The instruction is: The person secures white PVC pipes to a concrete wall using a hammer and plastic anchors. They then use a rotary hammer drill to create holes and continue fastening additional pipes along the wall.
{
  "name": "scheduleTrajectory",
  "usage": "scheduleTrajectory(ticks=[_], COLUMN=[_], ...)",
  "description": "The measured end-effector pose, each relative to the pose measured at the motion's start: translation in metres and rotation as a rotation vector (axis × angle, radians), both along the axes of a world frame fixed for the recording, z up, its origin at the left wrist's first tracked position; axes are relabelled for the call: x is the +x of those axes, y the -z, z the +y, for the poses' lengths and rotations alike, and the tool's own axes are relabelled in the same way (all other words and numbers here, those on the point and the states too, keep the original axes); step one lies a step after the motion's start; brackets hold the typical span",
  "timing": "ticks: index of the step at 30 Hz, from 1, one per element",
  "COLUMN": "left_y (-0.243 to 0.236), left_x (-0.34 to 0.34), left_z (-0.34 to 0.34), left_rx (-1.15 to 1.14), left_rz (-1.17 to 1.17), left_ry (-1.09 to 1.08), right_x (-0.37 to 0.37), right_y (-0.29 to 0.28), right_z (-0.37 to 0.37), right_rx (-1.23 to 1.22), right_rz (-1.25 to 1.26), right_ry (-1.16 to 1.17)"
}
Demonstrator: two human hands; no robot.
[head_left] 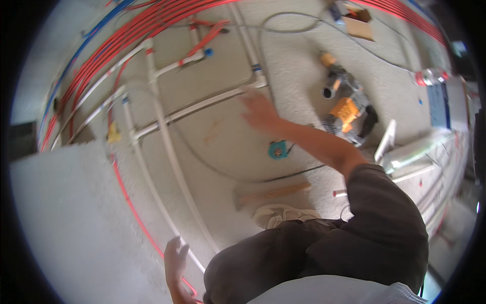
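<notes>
My right hand (260, 112) reaches over the floor near an elbow of the white plastic pipework (207, 103). Its fingers look stretched apart and are somewhat blurred; nothing shows in them. Low on the left, my left hand (175, 258) hangs beside a long white pipe (158, 197), thumb and fingers apart; whether it touches the pipe I cannot tell. A teal tape measure (277, 150) lies below my right forearm. Closer to my shoe is a hammer (276, 193) with a wooden handle. To the right of my forearm rests an orange and black power drill (347, 112).
Red pipes (136, 33) and a blue pipe (76, 58) run along the far left wall. A grey cable (223, 175) loops across the floor. An open cardboard box (358, 26), a plastic bottle (432, 76) and loose pipe pieces (387, 139) lie on the right.
</notes>
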State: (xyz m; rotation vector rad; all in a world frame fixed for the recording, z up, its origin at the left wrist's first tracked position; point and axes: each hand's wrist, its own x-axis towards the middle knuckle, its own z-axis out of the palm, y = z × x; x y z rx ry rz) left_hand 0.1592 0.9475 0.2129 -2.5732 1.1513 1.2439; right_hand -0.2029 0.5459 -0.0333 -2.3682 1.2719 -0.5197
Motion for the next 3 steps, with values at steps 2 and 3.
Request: scheduleTrajectory(ticks=[2,3], left_y=[0.011,0.018], left_x=[0.039,0.045], left_z=[0.017,-0.001], left_rx=[0.11,0.101], left_rz=[0.022,0.044], left_ry=[-0.017,0.01], right_x=[0.02,0.033], right_y=[0.034,0.044], right_z=[0.0,0.002], right_rx=[-0.009,-0.048], right_rz=[0.083,0.126], right_ry=[-0.025,-0.07])
